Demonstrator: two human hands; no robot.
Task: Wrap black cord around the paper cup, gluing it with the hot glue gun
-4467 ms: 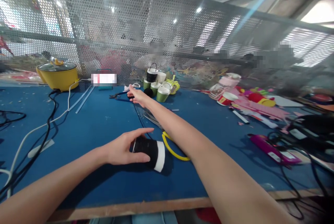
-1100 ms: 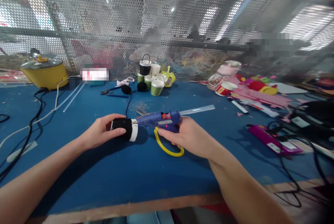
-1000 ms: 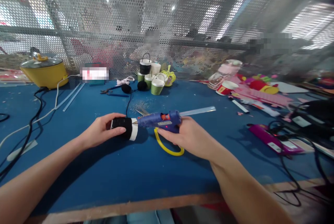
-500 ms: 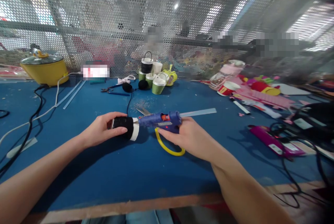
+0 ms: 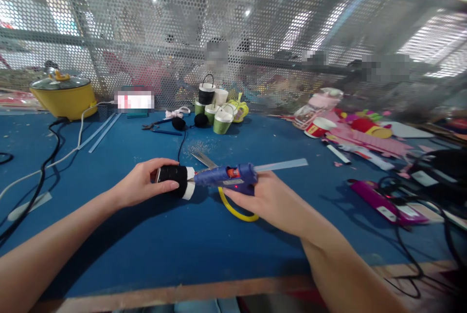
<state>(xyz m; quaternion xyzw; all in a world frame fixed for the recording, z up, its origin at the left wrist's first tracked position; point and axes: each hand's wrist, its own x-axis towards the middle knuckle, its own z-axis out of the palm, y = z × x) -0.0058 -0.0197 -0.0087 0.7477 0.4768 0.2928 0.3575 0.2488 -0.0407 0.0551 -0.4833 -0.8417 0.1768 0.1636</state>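
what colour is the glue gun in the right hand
The glue gun is blue, verging on purple; the head view shows it best.

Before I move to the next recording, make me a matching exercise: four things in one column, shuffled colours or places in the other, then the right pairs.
Things:
1. Glue gun
2. Tipped black cup
3. Pot
4. Power strip

Colours or places:
A. Yellow, toward the far left of the table
B. Purple, on the right side of the table
C. In the right hand, its tip at a white rim
D. Gripped by the left hand

Pairs: 1-C, 2-D, 3-A, 4-B.
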